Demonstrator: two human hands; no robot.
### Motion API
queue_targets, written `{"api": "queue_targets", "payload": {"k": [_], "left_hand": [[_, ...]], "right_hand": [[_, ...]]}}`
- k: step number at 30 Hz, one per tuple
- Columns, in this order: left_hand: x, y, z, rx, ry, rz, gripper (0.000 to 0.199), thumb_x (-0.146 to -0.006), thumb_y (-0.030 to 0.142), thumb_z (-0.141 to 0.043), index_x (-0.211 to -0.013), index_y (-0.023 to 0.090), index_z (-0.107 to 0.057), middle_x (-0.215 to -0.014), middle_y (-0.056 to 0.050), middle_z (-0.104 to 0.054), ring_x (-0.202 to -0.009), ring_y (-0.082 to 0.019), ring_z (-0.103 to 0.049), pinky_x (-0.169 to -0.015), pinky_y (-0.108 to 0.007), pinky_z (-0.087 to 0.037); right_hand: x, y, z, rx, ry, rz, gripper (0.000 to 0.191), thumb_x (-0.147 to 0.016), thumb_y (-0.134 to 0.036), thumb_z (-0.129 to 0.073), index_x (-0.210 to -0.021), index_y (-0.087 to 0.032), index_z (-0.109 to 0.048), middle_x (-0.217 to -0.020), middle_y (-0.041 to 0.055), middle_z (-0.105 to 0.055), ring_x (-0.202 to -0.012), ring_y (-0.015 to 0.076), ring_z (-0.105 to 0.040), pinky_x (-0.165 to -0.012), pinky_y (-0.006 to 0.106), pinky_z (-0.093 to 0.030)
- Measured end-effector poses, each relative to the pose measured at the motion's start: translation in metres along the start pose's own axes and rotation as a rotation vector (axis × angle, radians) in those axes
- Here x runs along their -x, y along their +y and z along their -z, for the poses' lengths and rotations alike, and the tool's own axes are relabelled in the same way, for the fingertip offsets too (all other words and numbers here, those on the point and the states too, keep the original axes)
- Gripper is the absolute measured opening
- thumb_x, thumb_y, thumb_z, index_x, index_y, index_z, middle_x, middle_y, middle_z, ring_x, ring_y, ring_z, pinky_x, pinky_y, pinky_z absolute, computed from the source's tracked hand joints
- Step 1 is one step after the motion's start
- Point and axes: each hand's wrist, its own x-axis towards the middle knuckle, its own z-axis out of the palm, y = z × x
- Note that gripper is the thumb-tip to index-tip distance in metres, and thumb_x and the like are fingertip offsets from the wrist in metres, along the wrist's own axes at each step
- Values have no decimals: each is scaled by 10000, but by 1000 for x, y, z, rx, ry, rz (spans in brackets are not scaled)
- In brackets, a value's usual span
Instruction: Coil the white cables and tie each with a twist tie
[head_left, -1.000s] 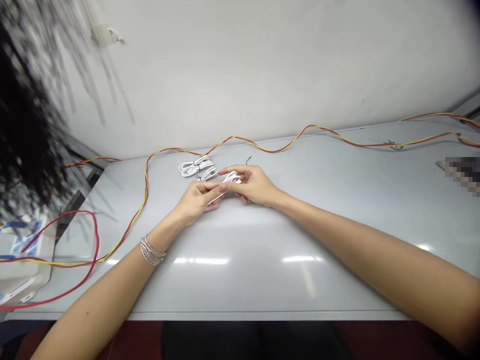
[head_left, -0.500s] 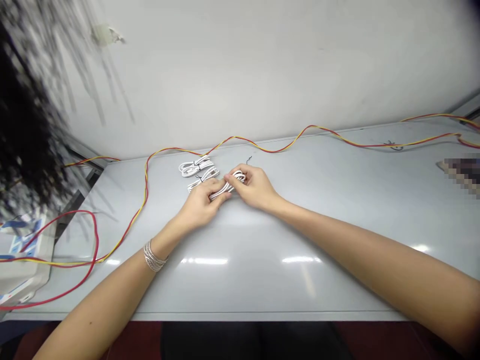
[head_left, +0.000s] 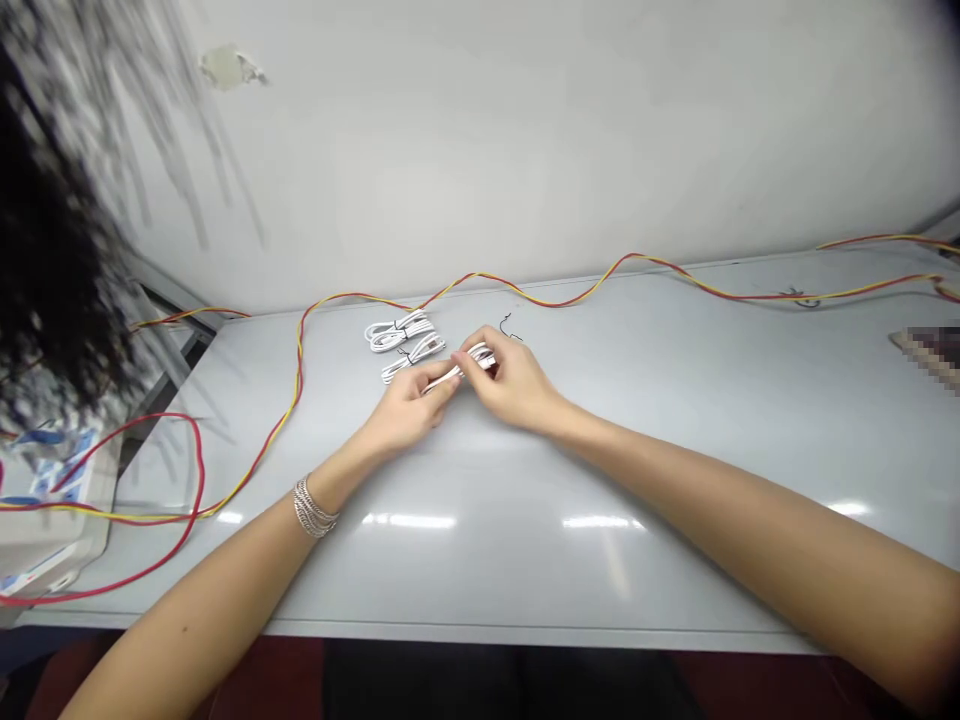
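Your left hand (head_left: 409,407) and right hand (head_left: 517,385) hold a white cable (head_left: 481,352) — two tied bundles (head_left: 411,327) lie nearby on the table (head_left: 510,575).

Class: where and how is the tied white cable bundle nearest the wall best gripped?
Probably pinch the far bundle at its black tie, from above, finger and thumb across its length: strands gather there, while loops spread at its left end. The near bundle lies close in front.
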Motion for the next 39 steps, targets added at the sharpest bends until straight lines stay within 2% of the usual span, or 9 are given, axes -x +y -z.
{"api": "queue_targets", "payload": {"k": [4, 10, 13, 16, 21, 26, 31, 35, 39], "left_hand": [[-2, -3, 2, 208, -87, 58, 335, -838, 460, -701, -833, 132, -631, -624, 54, -322, -470, -44, -240, -435, -213, -179], [-1, -5, 4, 188, 1, 8, 324, -810, 409, -743, -724, 119, -626, -612, 38, -354, -494, -53, -342, -454, -217, -230], [-3, -3, 9, 184, 99, -52, 266, -780, 376, -767, -775, 123, -685, -631, 22, -398, -520, -63, -354, -457, -225, -252], [-7, -1, 17, 217, 233, -123, 229, -747, 341, -790, -743, 132, -696, -647, 11, -430, -539, -65, -370, -452, -218, -267], [-11, -5, 22, 251, 338, -139, 220, -712, 329, -810, -765, 140, -710, -671, 3, -497, -557, -71, -435, -456, -206, -335], [-11, -6, 18, 242, 335, -94, 219, -706, 317, -803, -761, 136, -693, -696, -12, -550, -557, -84, -476, -455, -222, -359], [-8, -1, 14, 285, 318, -108, 267, -772, 312, -754, -661, 125, -599, -695, -2, -473, -540, -58, -390, -446, -202, -289], [-5, 2, 11, 356, 170, -127, 279, -784, 335, -760, -685, 127, -602, -686, 9, -450, -541, -55, -377, -463, -203, -297], [-2, 3, 9, 416, 97, -100, 275, -762, 312, -791, -971, 162, -694, -714, 8, -518, -546, -61, -405, -469, -197, -312]], "right_hand": [[1, -3, -1, 24, -2, 37, 132, -926, -320, -532, -921, -192, -565, -828, 19, -671, -625, 127, -574, -623, 254, -436], [1, 0, -2, 104, -31, 96, 204, -943, -370, -538, -1031, -191, -577, -818, 17, -664, -611, 130, -572, -635, 260, -426], [-4, 3, 3, 215, 61, 89, 333, -945, -434, -552, -1163, -183, -567, -854, 35, -651, -707, 162, -595, -686, 276, -435], [-8, 6, 11, 499, 262, 13, 249, -965, -325, -508, -1099, -141, -607, -1023, 132, -636, -905, 229, -594, -832, 340, -442], [-9, 18, 17, 794, 114, -219, 165, -853, -138, -561, -987, -76, -635, -1056, 224, -598, -1019, 347, -538, -883, 472, -434], [-9, 21, 14, 613, 156, -148, 104, -912, -138, -475, -905, -144, -579, -989, 144, -614, -929, 253, -566, -854, 406, -463], [-2, 9, 2, 249, 276, 145, 115, -958, -259, -470, -877, -195, -522, -895, 69, -613, -793, 181, -572, -733, 321, -467], [2, 4, -5, 176, 175, 106, 103, -933, -236, -515, -839, -201, -536, -845, 59, -622, -764, 174, -570, -720, 312, -447], [0, 5, -4, 1, 77, 89, 97, -909, -256, -557, -839, -193, -580, -822, 29, -641, -709, 145, -545, -684, 293, -437]]}}
